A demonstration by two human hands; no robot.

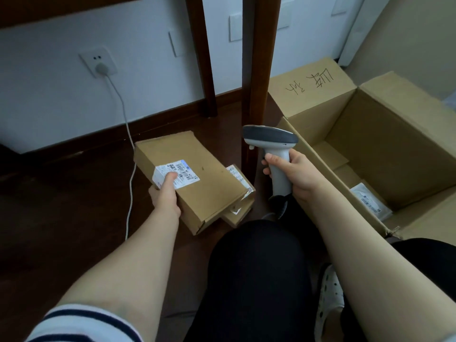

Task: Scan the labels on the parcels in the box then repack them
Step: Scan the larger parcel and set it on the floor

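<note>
Brown cardboard box [399, 144] stands open on the dark floor [74, 193]. A labelled parcel [371, 202] lies on its bottom by the near wall. The left hand [164, 196] grips a second parcel [197, 183] at its near-left corner, thumb pressed on its label [183, 172], over a third parcel [240, 191] on the floor. The right hand [296, 174] has its fingers curled round the scanner [274, 149] handle.

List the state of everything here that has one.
held parcel: closed, tilted, label facing up.
second parcel: closed, partly hidden under the held parcel.
scanner: upright, head pointing left.
big box: open, flaps spread.
packet: lying inside the big box.
plug: in the wall socket.
left hand: grips the held parcel, thumb on the label.
right hand: grips the scanner's handle.
</note>
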